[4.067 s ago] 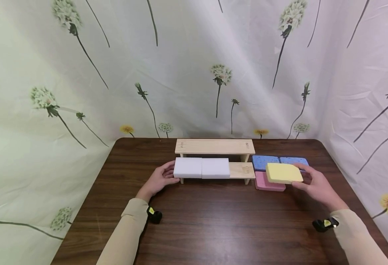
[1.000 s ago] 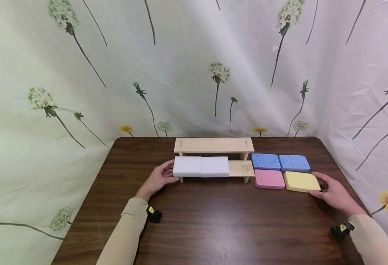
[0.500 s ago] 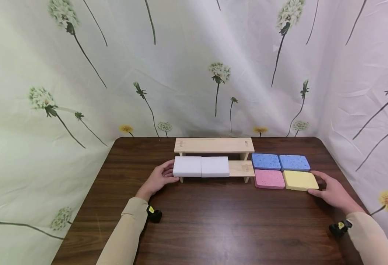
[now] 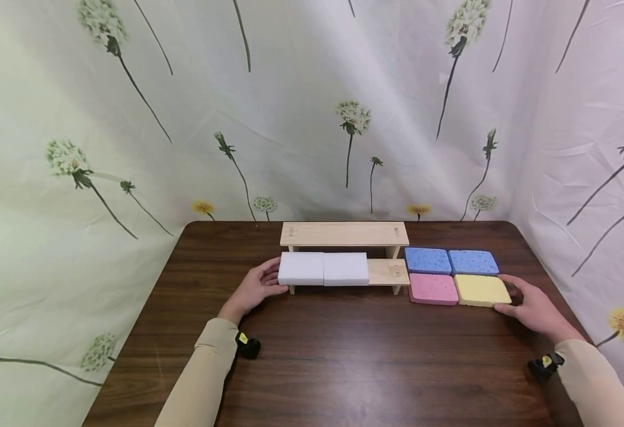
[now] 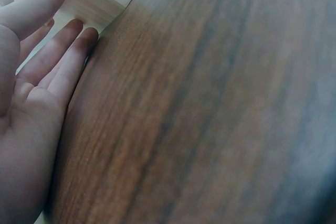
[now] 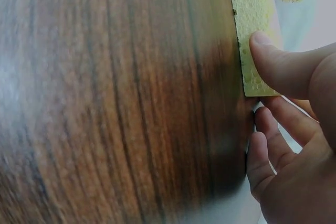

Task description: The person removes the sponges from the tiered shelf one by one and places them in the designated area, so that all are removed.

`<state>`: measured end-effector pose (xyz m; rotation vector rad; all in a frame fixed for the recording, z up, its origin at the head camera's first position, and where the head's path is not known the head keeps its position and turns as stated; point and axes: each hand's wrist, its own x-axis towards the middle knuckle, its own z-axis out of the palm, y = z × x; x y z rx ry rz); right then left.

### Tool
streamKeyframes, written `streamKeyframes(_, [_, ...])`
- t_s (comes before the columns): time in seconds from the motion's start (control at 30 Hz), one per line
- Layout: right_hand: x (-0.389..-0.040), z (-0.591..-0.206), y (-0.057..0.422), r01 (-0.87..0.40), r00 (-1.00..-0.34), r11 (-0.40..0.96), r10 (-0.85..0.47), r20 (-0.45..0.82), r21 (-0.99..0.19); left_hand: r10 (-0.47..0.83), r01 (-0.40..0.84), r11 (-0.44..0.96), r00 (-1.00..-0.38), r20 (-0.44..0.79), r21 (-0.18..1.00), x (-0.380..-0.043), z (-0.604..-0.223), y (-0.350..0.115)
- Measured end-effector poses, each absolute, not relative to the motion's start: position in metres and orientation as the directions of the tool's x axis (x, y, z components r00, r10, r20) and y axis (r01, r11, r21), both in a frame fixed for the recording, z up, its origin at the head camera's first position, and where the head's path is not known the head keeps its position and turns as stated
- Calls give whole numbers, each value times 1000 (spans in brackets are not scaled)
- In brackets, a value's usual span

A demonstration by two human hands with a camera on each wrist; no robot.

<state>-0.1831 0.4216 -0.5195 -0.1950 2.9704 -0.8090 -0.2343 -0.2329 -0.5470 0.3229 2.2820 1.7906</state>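
Observation:
Two white foam blocks point(image 4: 324, 268) lie side by side on the front wooden riser point(image 4: 389, 271). My left hand point(image 4: 255, 289) rests against the riser's left end, its thumb at the front corner beneath the nearer block. In the left wrist view, its lower fingers point(image 5: 73, 51) extend loosely beside the riser's leg. At the right, a yellow sponge point(image 4: 482, 290) lies flat on the table, and my right hand point(image 4: 530, 305) holds its right end. The right thumb point(image 6: 265, 51) presses the sponge's front side. A pink sponge point(image 4: 433, 289) sits against the yellow one's left side.
Two blue sponges, a left one point(image 4: 427, 261) and a right one point(image 4: 473, 262), lie behind the pink and yellow ones. A second wooden riser point(image 4: 344, 233) stands behind the front one. The brown table point(image 4: 365, 356) backs onto a flower-printed curtain point(image 4: 301, 118).
My right hand lowered the yellow sponge from above the pink one to the table on its right, then slid it slightly left against the pink sponge. My left hand stays in place.

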Motion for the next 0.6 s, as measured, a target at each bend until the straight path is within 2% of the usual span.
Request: streamKeyframes(0.6, [-184,-519,421,-69,-991,855,-117,-61,-515,315,47,193,-949,-17,980,-235,-549,-232])
